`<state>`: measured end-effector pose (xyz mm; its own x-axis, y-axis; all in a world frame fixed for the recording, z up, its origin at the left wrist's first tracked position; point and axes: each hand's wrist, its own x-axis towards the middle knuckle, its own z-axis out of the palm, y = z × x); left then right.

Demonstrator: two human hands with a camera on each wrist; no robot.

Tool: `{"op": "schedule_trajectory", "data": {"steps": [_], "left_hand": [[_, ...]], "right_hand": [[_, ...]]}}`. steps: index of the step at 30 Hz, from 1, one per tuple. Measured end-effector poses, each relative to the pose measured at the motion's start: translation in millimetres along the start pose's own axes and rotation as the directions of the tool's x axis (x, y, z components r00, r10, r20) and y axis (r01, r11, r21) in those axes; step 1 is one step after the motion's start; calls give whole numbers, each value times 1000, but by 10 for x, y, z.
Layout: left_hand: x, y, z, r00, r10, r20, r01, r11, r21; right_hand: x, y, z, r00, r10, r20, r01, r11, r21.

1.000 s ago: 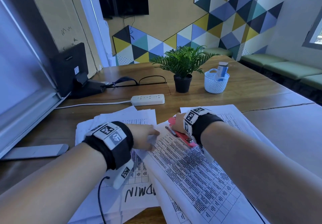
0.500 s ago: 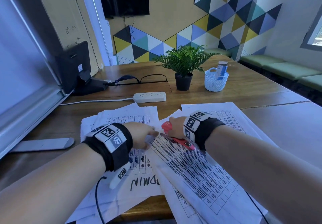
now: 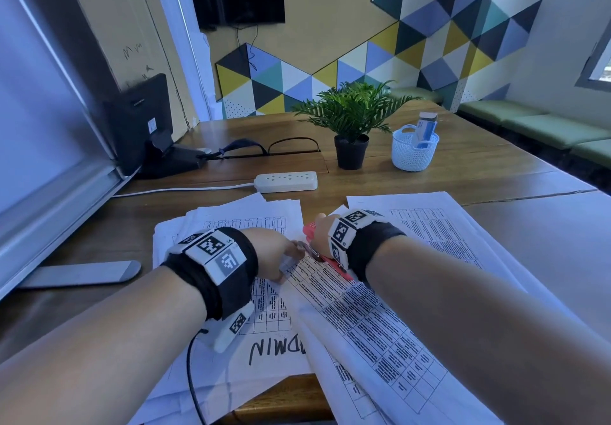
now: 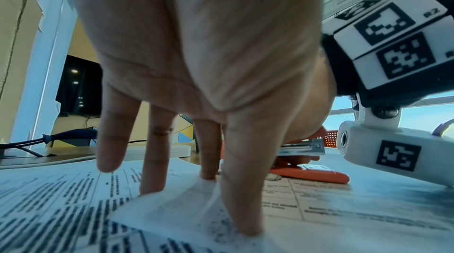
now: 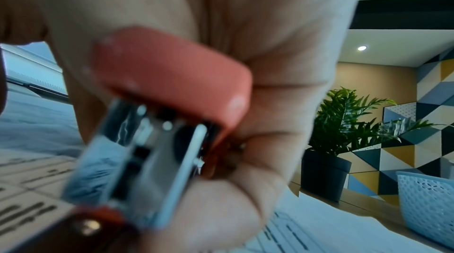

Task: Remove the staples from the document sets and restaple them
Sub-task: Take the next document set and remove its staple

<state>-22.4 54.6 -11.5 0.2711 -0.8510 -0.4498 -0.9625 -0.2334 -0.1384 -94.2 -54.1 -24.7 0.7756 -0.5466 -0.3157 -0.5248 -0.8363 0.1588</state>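
Observation:
My right hand (image 3: 322,236) grips a red stapler (image 3: 310,229) with its base resting on the top corner of a printed document set (image 3: 363,318). The stapler (image 5: 169,86) fills the right wrist view, its metal magazine between palm and fingers. My left hand (image 3: 277,252) sits just left of the stapler, straight fingertips (image 4: 248,226) pressing the corner of the document set (image 4: 186,208) flat. The stapler (image 4: 317,173) lies close behind those fingers. Another set marked with handwriting (image 3: 274,352) lies underneath.
More paper stacks (image 3: 439,226) spread right and left (image 3: 231,219). Behind them are a white power strip (image 3: 286,181), a potted plant (image 3: 352,127), a white basket (image 3: 415,153), eyeglasses (image 3: 281,146) and a black stand (image 3: 145,130). A grey flat bar (image 3: 79,272) lies left.
Both hands and the stapler have come closer together at the document corner. The right hand has slid the stapler slightly left toward the left fingers.

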Motion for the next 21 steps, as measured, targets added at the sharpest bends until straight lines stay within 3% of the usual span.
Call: {"op": "schedule_trajectory", "data": {"steps": [3, 8, 13, 21], "left_hand": [[-3, 1, 12, 1000, -3, -20, 3, 1000, -12], [-13, -12, 32, 1000, -5, -21, 4, 1000, -1], [14, -9, 31, 1000, -19, -15, 19, 1000, 7], [20, -26, 42, 1000, -24, -17, 24, 1000, -19]], "right_hand": [[41, 1, -23, 1000, 20, 2, -20, 1000, -16], [-63, 136, -93, 994, -104, -18, 103, 993, -58], [-152, 171, -163, 989, -145, 5, 144, 988, 48], [-154, 139, -174, 996, -73, 52, 72, 997, 24]]}}
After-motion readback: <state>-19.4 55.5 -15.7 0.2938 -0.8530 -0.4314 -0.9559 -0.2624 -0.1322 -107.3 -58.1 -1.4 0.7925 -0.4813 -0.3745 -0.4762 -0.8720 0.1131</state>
